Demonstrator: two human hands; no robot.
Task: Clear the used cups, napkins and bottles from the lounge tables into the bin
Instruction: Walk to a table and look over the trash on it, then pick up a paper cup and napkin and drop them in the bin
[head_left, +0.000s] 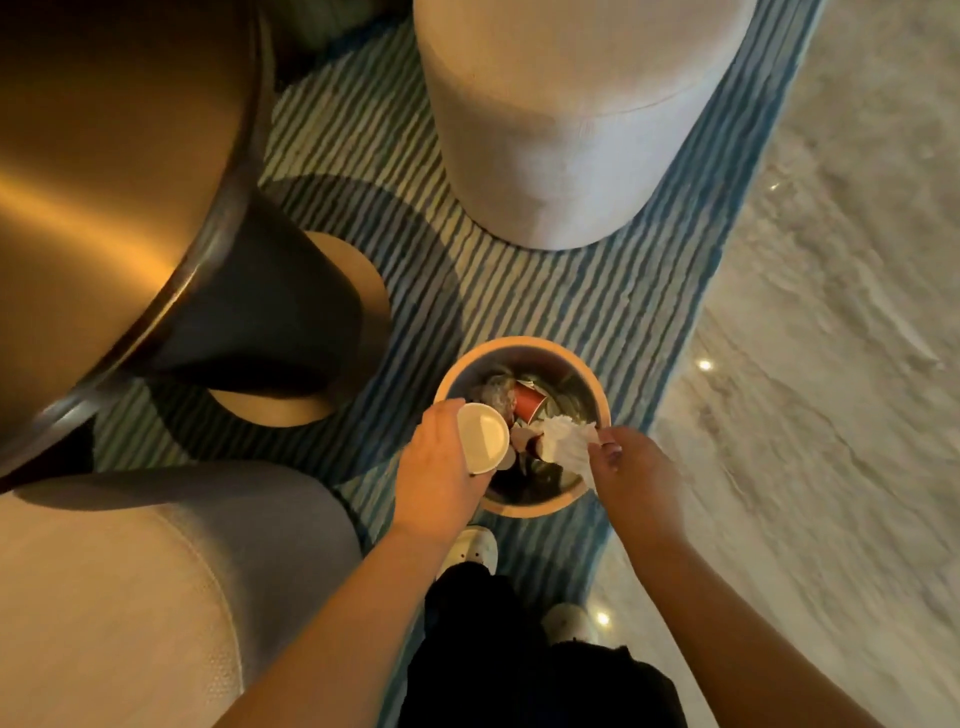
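A round metal bin (597, 395) with an orange rim stands on the striped rug right in front of my feet. Inside it lie a red cup (530, 405), crumpled wrappers and other rubbish. My left hand (436, 467) grips a white paper cup (483, 437) over the bin's left edge, with the cup's open mouth facing up at me. My right hand (618, 457) pinches a crumpled white napkin (569, 441) above the bin's right half.
A round brass-coloured table (104, 182) fills the left, its dark pedestal base (270, 332) on the blue-striped rug (519, 301). One pale round pouf (566, 119) stands beyond the bin, another pouf (130, 587) at lower left. Marble floor (831, 364) lies to the right.
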